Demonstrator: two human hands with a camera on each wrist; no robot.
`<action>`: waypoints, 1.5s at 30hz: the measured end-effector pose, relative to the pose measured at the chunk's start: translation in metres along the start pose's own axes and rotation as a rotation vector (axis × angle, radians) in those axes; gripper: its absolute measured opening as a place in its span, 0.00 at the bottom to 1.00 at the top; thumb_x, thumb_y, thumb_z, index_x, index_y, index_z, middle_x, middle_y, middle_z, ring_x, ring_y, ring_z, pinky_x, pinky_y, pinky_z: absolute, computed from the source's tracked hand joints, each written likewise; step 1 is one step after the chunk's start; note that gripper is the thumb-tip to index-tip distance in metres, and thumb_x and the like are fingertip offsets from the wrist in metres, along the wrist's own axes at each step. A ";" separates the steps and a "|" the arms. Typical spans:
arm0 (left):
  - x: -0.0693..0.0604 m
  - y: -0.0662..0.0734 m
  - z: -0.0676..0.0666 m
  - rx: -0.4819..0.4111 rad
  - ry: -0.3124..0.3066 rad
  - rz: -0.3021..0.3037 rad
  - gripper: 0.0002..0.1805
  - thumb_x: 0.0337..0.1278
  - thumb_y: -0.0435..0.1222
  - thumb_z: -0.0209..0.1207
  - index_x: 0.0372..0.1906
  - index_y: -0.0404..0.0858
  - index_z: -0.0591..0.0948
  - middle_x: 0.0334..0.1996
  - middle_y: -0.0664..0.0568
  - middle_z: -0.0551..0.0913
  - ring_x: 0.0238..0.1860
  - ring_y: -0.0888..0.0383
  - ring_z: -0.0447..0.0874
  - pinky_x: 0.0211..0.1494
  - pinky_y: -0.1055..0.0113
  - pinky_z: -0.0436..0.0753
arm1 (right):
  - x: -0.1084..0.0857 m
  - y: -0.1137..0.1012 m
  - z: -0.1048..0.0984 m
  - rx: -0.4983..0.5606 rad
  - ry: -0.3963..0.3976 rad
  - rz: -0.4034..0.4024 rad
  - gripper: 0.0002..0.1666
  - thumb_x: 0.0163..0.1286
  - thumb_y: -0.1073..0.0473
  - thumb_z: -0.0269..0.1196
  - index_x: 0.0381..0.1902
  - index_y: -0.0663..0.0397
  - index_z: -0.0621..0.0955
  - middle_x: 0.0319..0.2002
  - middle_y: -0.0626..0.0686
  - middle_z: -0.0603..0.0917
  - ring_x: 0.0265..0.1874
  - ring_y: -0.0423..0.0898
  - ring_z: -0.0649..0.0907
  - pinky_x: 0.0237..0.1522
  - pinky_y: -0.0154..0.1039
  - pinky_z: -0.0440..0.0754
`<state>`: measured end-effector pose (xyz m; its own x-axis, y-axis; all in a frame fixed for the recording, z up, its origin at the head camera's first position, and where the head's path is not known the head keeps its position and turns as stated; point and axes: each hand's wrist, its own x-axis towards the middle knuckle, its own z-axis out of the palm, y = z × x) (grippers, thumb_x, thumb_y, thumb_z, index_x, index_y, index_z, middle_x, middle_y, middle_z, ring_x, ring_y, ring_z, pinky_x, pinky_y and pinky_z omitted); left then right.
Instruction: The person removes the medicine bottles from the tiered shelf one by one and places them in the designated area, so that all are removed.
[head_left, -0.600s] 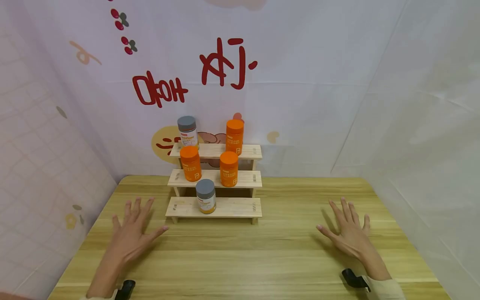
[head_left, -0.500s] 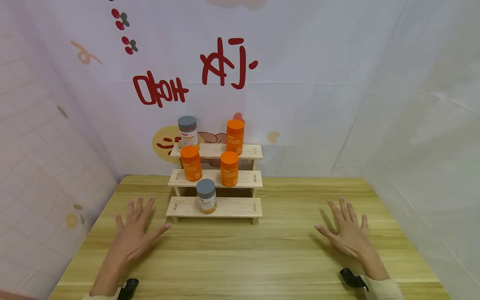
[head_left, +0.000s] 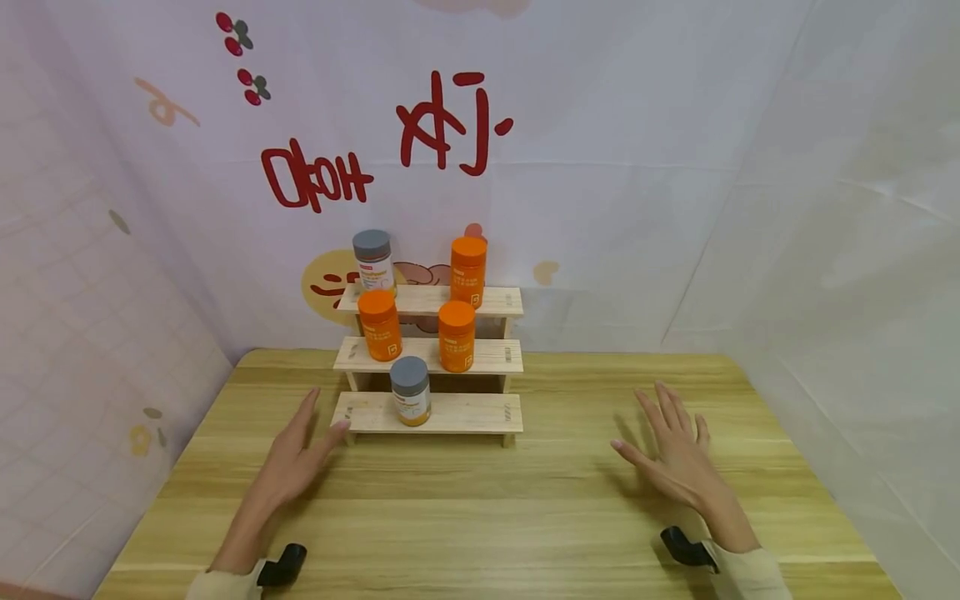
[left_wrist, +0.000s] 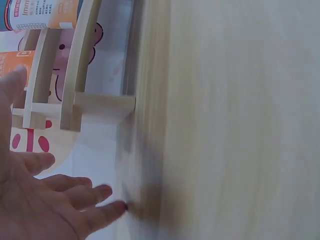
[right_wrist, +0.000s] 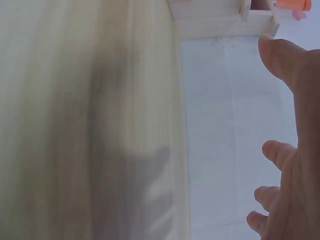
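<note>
A three-step wooden shelf (head_left: 476, 412) stands at the back of the table. On its bottom step is a grey-lidded jar (head_left: 411, 402) with a white label. Two orange jars, a left one (head_left: 381, 329) and a right one (head_left: 457, 340), occupy the middle step. The top step bears another grey-lidded jar (head_left: 373, 265) and an orange jar (head_left: 468, 273). My left hand (head_left: 295, 458) hovers just left of the bottom step, thumb spread, holding nothing. Well to the shelf's right, my right hand (head_left: 678, 462) is over the table with fingers spread and holds nothing.
The wooden table (head_left: 480, 517) reaches back to a white printed curtain (head_left: 600, 208). More cloth hangs along the left and right sides. A black strap piece (head_left: 283, 565) sits at my left wrist, and another (head_left: 686, 547) at my right.
My left hand has moved right toward the shelf and turned more on its side. My right hand has shifted slightly left and away from me. The jars stay where they were.
</note>
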<state>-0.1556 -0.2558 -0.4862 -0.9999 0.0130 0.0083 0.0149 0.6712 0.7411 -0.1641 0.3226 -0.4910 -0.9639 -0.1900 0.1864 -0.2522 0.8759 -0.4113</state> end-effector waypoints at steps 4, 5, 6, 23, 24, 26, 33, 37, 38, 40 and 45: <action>0.006 0.001 0.005 -0.103 0.005 0.002 0.47 0.76 0.59 0.50 0.85 0.50 0.39 0.80 0.31 0.53 0.78 0.31 0.57 0.75 0.34 0.64 | 0.006 -0.009 0.000 0.017 0.009 -0.008 0.54 0.71 0.34 0.63 0.84 0.40 0.51 0.84 0.56 0.37 0.81 0.67 0.44 0.70 0.80 0.33; 0.008 0.001 0.006 -0.133 0.006 -0.001 0.46 0.76 0.58 0.50 0.85 0.50 0.40 0.80 0.32 0.54 0.77 0.32 0.59 0.75 0.36 0.65 | 0.007 -0.011 0.000 0.023 0.012 -0.010 0.54 0.71 0.35 0.63 0.84 0.41 0.51 0.84 0.57 0.38 0.81 0.67 0.44 0.70 0.80 0.33; 0.010 0.001 0.007 -0.162 0.006 -0.004 0.46 0.76 0.58 0.51 0.85 0.50 0.41 0.80 0.33 0.55 0.77 0.34 0.60 0.75 0.38 0.66 | 0.009 -0.013 0.000 0.031 0.011 -0.012 0.54 0.71 0.35 0.63 0.84 0.41 0.51 0.84 0.56 0.38 0.81 0.67 0.45 0.70 0.80 0.33; 0.027 -0.002 0.025 -0.511 0.151 -0.214 0.30 0.76 0.44 0.58 0.76 0.39 0.70 0.67 0.40 0.74 0.48 0.78 0.76 0.51 0.85 0.77 | 0.032 -0.051 -0.001 0.175 0.007 -0.096 0.52 0.74 0.41 0.63 0.84 0.38 0.49 0.84 0.56 0.41 0.82 0.63 0.44 0.69 0.80 0.39; 0.027 -0.003 0.026 -0.523 0.154 -0.212 0.30 0.75 0.44 0.59 0.75 0.39 0.70 0.67 0.41 0.74 0.49 0.78 0.76 0.52 0.86 0.77 | 0.034 -0.054 -0.001 0.177 0.006 -0.095 0.52 0.74 0.41 0.63 0.84 0.38 0.49 0.84 0.56 0.41 0.82 0.63 0.44 0.69 0.80 0.39; 0.028 -0.005 0.026 -0.563 0.161 -0.207 0.30 0.75 0.43 0.59 0.75 0.37 0.70 0.63 0.46 0.77 0.50 0.77 0.76 0.52 0.86 0.76 | 0.038 -0.058 0.000 0.182 0.002 -0.096 0.51 0.74 0.41 0.63 0.84 0.37 0.48 0.84 0.55 0.41 0.82 0.63 0.44 0.70 0.79 0.39; 0.031 -0.011 0.026 -0.772 0.155 -0.194 0.32 0.73 0.34 0.60 0.76 0.31 0.67 0.47 0.65 0.78 0.49 0.73 0.78 0.51 0.83 0.79 | 0.053 -0.078 -0.002 0.261 -0.017 -0.091 0.50 0.76 0.40 0.60 0.84 0.30 0.45 0.84 0.51 0.39 0.82 0.64 0.43 0.71 0.80 0.39; 0.031 -0.013 0.025 -0.822 0.133 -0.189 0.33 0.73 0.34 0.60 0.77 0.29 0.64 0.48 0.63 0.76 0.51 0.72 0.76 0.52 0.83 0.79 | 0.060 -0.089 -0.002 0.294 -0.015 -0.096 0.50 0.76 0.40 0.60 0.84 0.29 0.45 0.84 0.50 0.39 0.83 0.63 0.43 0.72 0.79 0.42; 0.031 -0.012 0.026 -0.835 0.128 -0.188 0.34 0.73 0.34 0.60 0.77 0.29 0.63 0.49 0.62 0.75 0.51 0.71 0.75 0.52 0.83 0.79 | 0.062 -0.091 -0.002 0.297 -0.013 -0.101 0.50 0.77 0.40 0.60 0.84 0.30 0.45 0.84 0.50 0.40 0.83 0.62 0.44 0.72 0.79 0.43; 0.030 -0.012 0.026 -0.847 0.120 -0.194 0.35 0.73 0.35 0.61 0.78 0.30 0.63 0.49 0.62 0.75 0.52 0.71 0.75 0.53 0.82 0.79 | 0.065 -0.096 -0.002 0.294 -0.009 -0.114 0.50 0.76 0.40 0.60 0.84 0.30 0.45 0.84 0.50 0.41 0.83 0.62 0.45 0.73 0.78 0.46; 0.031 -0.011 0.027 -0.880 0.118 -0.194 0.36 0.71 0.35 0.62 0.78 0.29 0.62 0.49 0.64 0.77 0.52 0.72 0.78 0.54 0.82 0.80 | 0.077 -0.109 -0.003 0.299 -0.002 -0.150 0.50 0.76 0.39 0.60 0.84 0.30 0.44 0.84 0.50 0.42 0.83 0.61 0.47 0.75 0.75 0.50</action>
<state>-0.1871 -0.2423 -0.5121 -0.9791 -0.1496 -0.1374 -0.1140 -0.1556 0.9812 -0.2103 0.2136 -0.4296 -0.9141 -0.3087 0.2629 -0.4051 0.6691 -0.6230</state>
